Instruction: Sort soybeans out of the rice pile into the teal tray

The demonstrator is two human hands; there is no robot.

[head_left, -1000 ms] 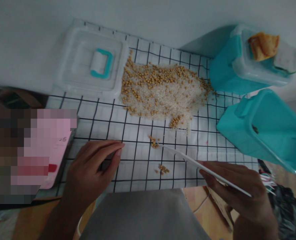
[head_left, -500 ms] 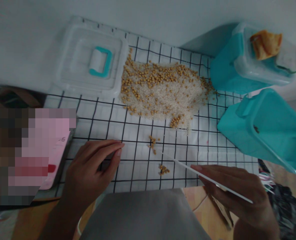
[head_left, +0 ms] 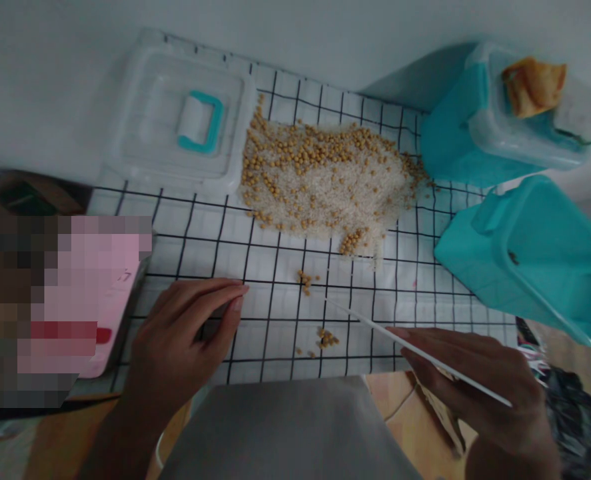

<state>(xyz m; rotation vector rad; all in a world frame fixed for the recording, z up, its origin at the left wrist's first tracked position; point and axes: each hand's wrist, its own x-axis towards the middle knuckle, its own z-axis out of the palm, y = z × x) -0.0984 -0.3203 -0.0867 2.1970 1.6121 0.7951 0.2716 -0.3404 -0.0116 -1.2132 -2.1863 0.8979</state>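
In the head view, my right hand [head_left: 470,373] grips a long thin white stick [head_left: 400,340], shaped like a chopstick, at the lower right. Its tapered tip points left, just right of a few loose soybeans [head_left: 304,280]. Below the tip lies another little group of soybeans [head_left: 328,339], with two stray beans to its left. My left hand [head_left: 190,333] rests on the cloth left of the beans, thumb and fingertips drawn together, nothing visible in them. Farther back spreads a heap of white rice [head_left: 345,193] mixed with soybeans [head_left: 315,150], densest along its far side.
A black-checked white cloth [head_left: 205,260] covers the table. A clear lid [head_left: 155,120] with a teal handle lies back left. At right are a lidded teal container [head_left: 450,140] with a bread piece [head_left: 535,87] on top and a tipped open teal container [head_left: 470,253]. A pink object [head_left: 118,287] stands left.
The stick's tip has shifted slightly right and up, away from the upper beans. Two soybeans now lie left of the lower group. My left hand stays put.
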